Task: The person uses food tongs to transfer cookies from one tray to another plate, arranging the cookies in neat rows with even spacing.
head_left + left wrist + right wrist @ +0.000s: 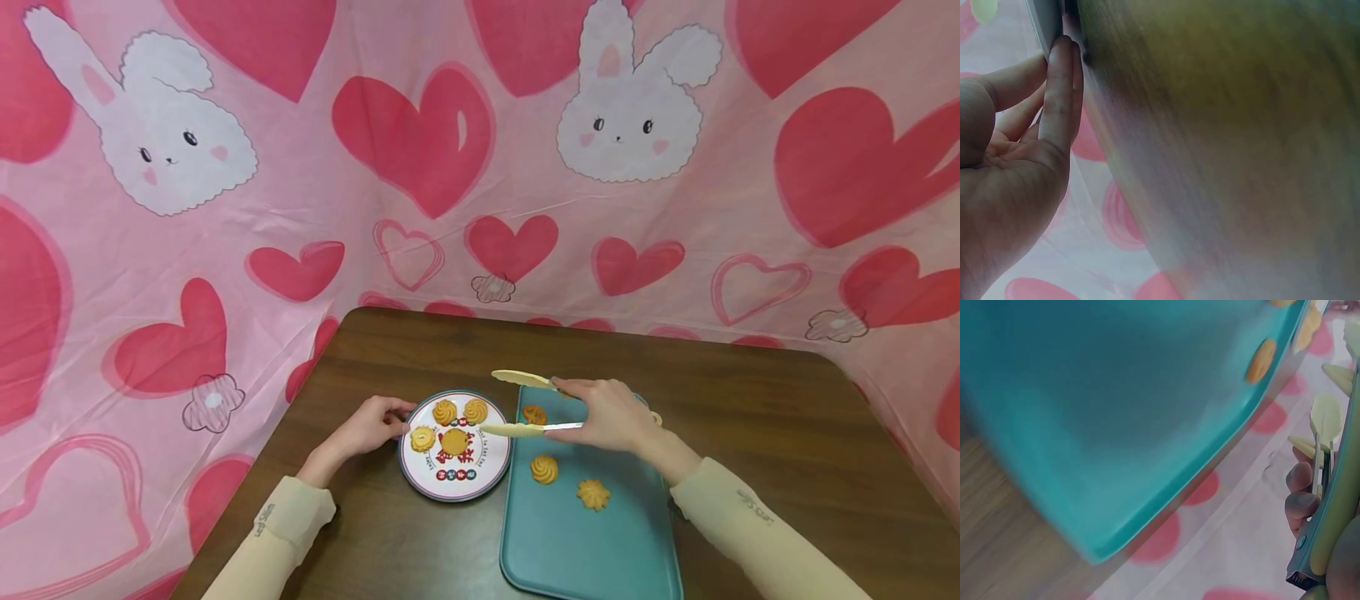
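My left hand [371, 427] pinches the left rim of a round white plate [487, 479] with a blue edge and red print; in the left wrist view, thumb and fingers [1059, 94] meet at that rim. Several butter cookies [423, 438] lie on the plate. In my right hand [611, 417] are tongs [517, 430] with pale yellow tips, spread apart with nothing between them. The lower tip overlaps the plate's right side in the head view. Below the tongs, a teal tray [592, 550] bears a pretzel-shaped cookie [534, 414], a swirl cookie [544, 469] and a star-shaped cookie [593, 495].
Plate and tray stand side by side on a dark brown wooden table [780, 417]. A pink cloth [420, 42] with hearts and rabbits hangs behind the table and along its left side.
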The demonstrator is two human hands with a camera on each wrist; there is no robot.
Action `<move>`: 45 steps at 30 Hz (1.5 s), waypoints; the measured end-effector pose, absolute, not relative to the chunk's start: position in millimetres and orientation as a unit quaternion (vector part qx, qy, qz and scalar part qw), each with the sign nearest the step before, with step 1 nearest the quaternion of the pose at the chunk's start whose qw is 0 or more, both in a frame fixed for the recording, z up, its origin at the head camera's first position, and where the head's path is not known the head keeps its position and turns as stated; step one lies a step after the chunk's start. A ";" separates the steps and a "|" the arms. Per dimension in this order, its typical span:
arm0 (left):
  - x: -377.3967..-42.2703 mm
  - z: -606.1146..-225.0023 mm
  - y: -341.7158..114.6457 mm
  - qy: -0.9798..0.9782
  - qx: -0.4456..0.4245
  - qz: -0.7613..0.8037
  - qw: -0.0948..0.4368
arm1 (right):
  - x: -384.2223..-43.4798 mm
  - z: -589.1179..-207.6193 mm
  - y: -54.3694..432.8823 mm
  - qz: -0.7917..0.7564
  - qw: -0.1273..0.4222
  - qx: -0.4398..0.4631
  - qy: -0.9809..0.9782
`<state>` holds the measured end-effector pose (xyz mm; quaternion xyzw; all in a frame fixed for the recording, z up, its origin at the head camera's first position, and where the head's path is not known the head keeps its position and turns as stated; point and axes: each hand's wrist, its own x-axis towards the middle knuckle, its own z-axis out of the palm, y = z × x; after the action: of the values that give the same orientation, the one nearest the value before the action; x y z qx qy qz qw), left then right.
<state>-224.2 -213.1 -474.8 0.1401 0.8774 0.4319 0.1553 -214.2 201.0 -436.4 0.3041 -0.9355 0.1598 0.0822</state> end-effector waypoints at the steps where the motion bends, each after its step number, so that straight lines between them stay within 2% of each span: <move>1: -224.2 -474.6 -212.9 0.877 0.141 0.432 0.154 | -215.4 -437.4 206.7 0.161 0.084 0.303 -0.935; 15: -222.7 -472.9 -211.3 0.884 0.131 0.422 0.154 | -219.4 -453.7 254.0 0.157 0.067 0.296 -0.940; 23: -222.8 -475.6 -210.8 0.885 0.124 0.421 0.154 | -214.4 -455.9 256.2 0.164 0.033 0.274 -0.947; 45: -224.7 -476.5 -212.7 0.877 0.149 0.432 0.150 | -210.4 -463.9 257.4 0.168 0.033 0.274 -0.946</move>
<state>-224.7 -212.7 -476.5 0.1490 0.8767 0.4320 0.1501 -210.4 257.4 -463.9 0.2742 -0.9463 0.1682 0.0334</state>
